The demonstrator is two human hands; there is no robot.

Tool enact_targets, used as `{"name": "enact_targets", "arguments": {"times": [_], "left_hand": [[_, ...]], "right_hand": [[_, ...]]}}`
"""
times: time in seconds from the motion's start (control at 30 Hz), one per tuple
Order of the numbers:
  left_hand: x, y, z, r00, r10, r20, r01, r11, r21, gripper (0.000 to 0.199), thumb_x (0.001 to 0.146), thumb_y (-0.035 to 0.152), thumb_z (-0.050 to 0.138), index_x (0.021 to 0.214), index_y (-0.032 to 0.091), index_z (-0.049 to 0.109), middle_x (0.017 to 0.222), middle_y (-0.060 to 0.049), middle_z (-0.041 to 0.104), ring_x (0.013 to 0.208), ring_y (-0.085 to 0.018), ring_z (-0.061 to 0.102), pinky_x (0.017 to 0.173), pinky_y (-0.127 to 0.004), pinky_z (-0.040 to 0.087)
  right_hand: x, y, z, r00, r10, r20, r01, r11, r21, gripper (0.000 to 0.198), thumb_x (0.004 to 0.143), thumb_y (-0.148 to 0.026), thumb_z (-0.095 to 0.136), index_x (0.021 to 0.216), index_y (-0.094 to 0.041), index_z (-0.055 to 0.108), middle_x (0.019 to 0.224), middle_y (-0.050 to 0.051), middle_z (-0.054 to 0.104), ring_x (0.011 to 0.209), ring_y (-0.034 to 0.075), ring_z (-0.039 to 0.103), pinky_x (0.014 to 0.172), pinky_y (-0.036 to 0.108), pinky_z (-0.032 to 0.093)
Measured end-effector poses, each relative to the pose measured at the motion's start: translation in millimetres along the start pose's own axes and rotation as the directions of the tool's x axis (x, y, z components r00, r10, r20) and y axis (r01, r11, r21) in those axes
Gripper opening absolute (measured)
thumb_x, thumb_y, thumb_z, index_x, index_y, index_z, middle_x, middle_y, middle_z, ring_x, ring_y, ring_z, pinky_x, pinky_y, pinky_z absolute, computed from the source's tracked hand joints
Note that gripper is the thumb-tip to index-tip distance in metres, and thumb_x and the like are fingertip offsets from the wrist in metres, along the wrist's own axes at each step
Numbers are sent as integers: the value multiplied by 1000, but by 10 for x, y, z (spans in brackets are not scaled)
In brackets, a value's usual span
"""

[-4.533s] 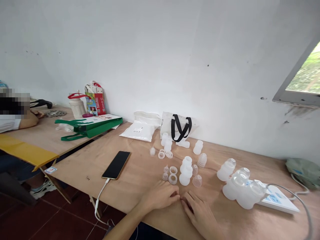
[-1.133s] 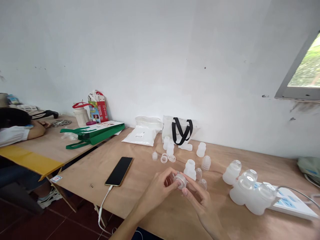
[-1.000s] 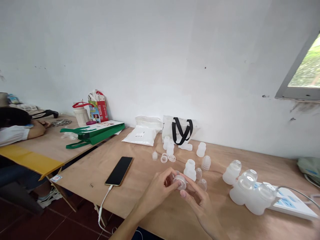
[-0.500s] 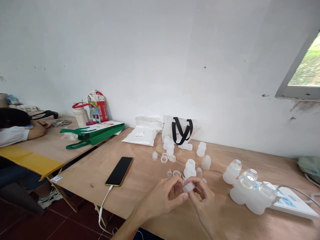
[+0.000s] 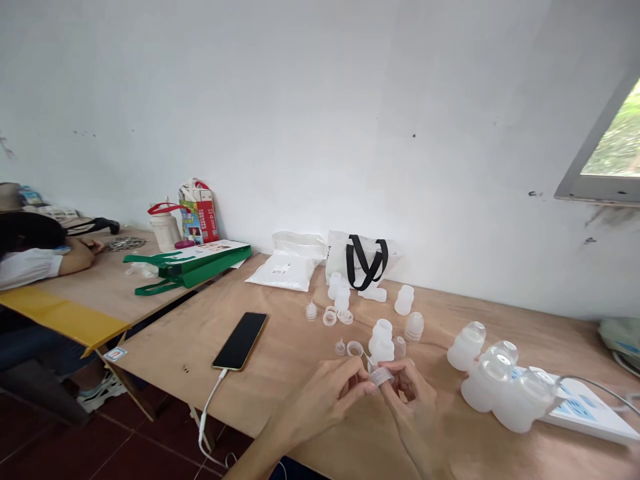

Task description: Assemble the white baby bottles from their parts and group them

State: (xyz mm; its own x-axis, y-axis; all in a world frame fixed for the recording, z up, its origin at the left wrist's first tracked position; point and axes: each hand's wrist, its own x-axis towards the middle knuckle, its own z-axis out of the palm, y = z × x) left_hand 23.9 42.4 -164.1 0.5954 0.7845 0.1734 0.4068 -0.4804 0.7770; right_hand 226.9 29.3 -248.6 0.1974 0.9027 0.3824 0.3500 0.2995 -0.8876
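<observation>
Between my two hands is a clear ribbed plastic ring (image 5: 382, 377), a bottle collar by its look. My right hand (image 5: 413, 400) pinches it from the right, with the fingers curled behind. The left hand (image 5: 335, 393) has thumb and fingertips pressed together at the ring's left edge. Just behind them stands a milky baby bottle (image 5: 382, 340), partly hidden by my fingers. Beside it are a clear dome cap (image 5: 399, 347), a loose ring (image 5: 355, 349) and a small nipple-like part (image 5: 340, 346). Another ribbed cap (image 5: 414, 327) stands farther back.
Capped bottles (image 5: 527, 400) stand at right by a white power strip (image 5: 575, 407). More bottles (image 5: 342, 297) and rings (image 5: 330, 316) lie near a black-handled bag (image 5: 340, 257) and a white packet (image 5: 280, 270). A charging phone (image 5: 240, 341) lies left. A person (image 5: 30, 257) leans on the neighbouring table.
My left thumb and fingertips have drawn closer together at the ring's edge, and the ring has tilted slightly. The whole view has shifted a little.
</observation>
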Motion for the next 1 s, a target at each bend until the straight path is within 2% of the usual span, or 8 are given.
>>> {"name": "enact_targets", "arguments": {"times": [0.17,0.27,0.43,0.53,0.7,0.77,0.87,1.0], "left_hand": [[25,-42,70,998,56,39,-59,995,83,27,106,42,45,97,20,58,90,2,64,78,-11,55,70,-23,35],[28,-53,133,995,83,62,-91,986,140,26,106,41,46,95,20,57,89,2,64,77,-12,54,70,-24,35],[8,29,167,1000,8,-20,-6,996,83,17,100,39,53,104,24,60,84,4,62,77,-11,56,72,-22,38],[14,64,134,997,-9,-73,10,1000,17,14,96,37,58,101,24,61,85,4,62,77,-10,57,70,-21,39],[52,20,69,993,-17,-117,7,996,-84,22,102,40,48,101,21,59,92,2,65,80,-10,59,68,-20,41],[62,-1,62,992,-27,-120,10,990,-138,27,103,45,48,100,20,58,92,2,66,80,-10,61,67,-19,41],[72,-17,66,992,-33,-124,7,979,-203,34,103,51,47,97,18,57,90,2,66,79,-10,61,65,-20,41],[95,-56,71,990,-38,-133,4,969,-248,42,103,57,45,101,17,60,92,0,66,81,-11,59,66,-21,39]], "right_hand": [[4,-38,-33,998,54,32,-56,997,55,35,90,-52,69,88,-18,59,89,6,68,80,19,62,65,25,47],[8,-52,-51,999,45,17,-46,997,67,33,85,-47,73,83,-19,56,82,4,65,71,16,58,60,24,45],[9,-105,-75,999,32,-22,-30,993,110,33,90,-50,70,89,-19,59,79,4,64,63,15,59,58,25,51],[-2,-187,-86,996,45,73,-54,990,133,34,93,-53,66,97,-20,61,83,5,66,64,16,62,59,25,55],[-9,-289,-105,984,-4,180,-13,995,95,33,98,-52,61,112,-22,65,110,9,67,84,17,65,75,26,58],[1,-288,-113,977,7,212,-31,993,111,34,99,-51,62,117,-23,65,107,7,67,82,17,64,74,26,57],[29,-272,-127,952,37,303,-108,970,219,38,100,-51,61,126,-23,63,87,5,66,73,16,62,68,26,55],[89,-269,-152,916,67,396,-256,857,448,48,101,-59,55,127,-20,67,87,8,66,73,19,62,60,28,53]]}}
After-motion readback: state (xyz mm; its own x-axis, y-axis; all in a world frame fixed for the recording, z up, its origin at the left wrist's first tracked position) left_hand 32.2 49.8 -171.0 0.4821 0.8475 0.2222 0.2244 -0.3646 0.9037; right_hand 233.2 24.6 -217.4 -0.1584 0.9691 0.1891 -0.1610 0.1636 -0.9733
